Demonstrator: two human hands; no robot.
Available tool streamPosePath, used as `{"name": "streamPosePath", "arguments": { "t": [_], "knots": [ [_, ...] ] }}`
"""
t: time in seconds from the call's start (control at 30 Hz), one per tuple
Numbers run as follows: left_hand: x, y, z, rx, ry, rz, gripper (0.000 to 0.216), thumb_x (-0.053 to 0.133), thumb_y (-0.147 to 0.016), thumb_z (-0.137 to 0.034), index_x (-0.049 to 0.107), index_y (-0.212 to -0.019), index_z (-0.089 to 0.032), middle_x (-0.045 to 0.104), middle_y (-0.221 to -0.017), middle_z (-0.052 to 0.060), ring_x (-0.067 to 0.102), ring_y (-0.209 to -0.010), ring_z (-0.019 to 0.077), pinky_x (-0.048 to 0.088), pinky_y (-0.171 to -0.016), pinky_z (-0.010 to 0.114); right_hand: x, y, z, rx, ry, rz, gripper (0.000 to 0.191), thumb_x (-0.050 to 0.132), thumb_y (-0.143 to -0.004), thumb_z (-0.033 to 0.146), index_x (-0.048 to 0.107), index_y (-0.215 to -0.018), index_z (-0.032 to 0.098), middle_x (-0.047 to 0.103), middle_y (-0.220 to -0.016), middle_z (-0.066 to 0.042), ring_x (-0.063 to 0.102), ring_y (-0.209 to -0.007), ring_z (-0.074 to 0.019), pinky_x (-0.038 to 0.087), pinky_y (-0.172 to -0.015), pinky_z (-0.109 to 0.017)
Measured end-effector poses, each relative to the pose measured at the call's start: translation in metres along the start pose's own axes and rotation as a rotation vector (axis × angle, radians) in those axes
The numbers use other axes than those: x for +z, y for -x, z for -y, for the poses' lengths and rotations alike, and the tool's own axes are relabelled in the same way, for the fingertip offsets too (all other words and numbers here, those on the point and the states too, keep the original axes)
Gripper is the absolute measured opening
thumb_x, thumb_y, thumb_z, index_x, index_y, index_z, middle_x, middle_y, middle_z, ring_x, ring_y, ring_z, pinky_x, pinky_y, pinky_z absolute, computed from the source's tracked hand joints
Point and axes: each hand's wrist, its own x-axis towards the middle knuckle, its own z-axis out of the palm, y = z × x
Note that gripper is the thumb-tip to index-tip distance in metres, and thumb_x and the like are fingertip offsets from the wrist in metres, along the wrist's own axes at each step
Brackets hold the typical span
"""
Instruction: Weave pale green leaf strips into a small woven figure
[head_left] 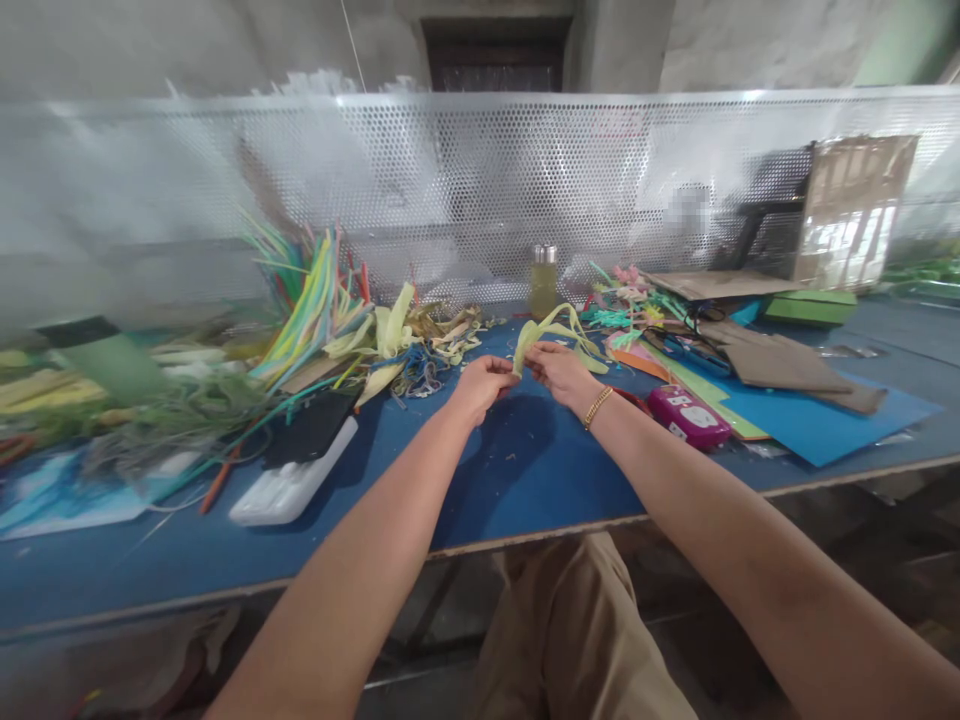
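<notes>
Over the middle of the blue table, my two hands hold a pale green strip that looks like corn husk (524, 342). My left hand (484, 387) pinches its lower end between thumb and fingers. Close by on the right, my right hand (559, 373) has its fingers closed on the same strip. Loose ends of the strip arch up and over to the right, past my right hand. A pile of similar pale and brownish husks (391, 328) lies to the left of my hands, with dark blue threads beside it.
A glass bottle (544, 282) stands behind my hands, before a perforated metal panel (487, 180). Right: a purple case (688, 416), a blue sheet (817, 420) and cardboard (787, 360). Left: a black phone (311, 430) on a white object (300, 490), and colourful stems (311, 310).
</notes>
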Motion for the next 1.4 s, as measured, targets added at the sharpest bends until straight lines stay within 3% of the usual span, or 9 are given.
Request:
{"name": "streamPosePath", "arguments": {
  "t": [0.23,0.7,1.2,1.4],
  "knots": [
    [-0.003,-0.004,-0.004,0.032,0.125,-0.071,0.038,0.079,-0.056,-0.001,0.061,-0.087,-0.013,0.066,-0.068,0.0,0.061,-0.058,0.0111,0.05,-0.062,0.024,0.001,0.004,0.003,-0.051,0.158,0.043,0.025,0.081,-0.054,0.034,0.065,-0.067,0.019,0.063,-0.065,0.003,0.052,-0.062,-0.0095,0.036,-0.059,-0.025],
    [-0.003,0.001,-0.009,-0.036,0.211,-0.027,0.031,0.073,-0.066,0.001,0.064,-0.093,-0.01,0.073,-0.081,0.007,0.071,-0.074,0.0165,0.057,-0.077,0.03,0.0,0.004,0.003,-0.133,0.262,0.057,0.029,0.078,-0.057,0.045,0.064,-0.061,0.019,0.055,-0.056,0.005,0.039,-0.054,-0.0087,0.03,-0.054,-0.026],
    [-0.003,-0.002,-0.007,-0.063,0.26,0.019,0.026,0.076,-0.07,-0.009,0.065,-0.094,-0.011,0.073,-0.075,0.008,0.071,-0.072,0.0154,0.055,-0.077,0.028,0.006,0.01,0.006,-0.164,0.183,0.035,0.03,0.079,-0.055,0.044,0.066,-0.062,0.018,0.059,-0.059,0.003,0.047,-0.058,-0.0096,0.036,-0.059,-0.026],
    [-0.002,-0.002,-0.005,-0.024,0.242,-0.019,0.034,0.08,-0.063,-0.008,0.064,-0.092,-0.012,0.07,-0.072,0.003,0.068,-0.067,0.0129,0.055,-0.076,0.028,0.008,0.011,0.005,-0.183,0.206,0.018,0.031,0.079,-0.055,0.045,0.066,-0.062,0.017,0.059,-0.059,0.002,0.049,-0.06,-0.0105,0.037,-0.061,-0.027]
  ]
}}
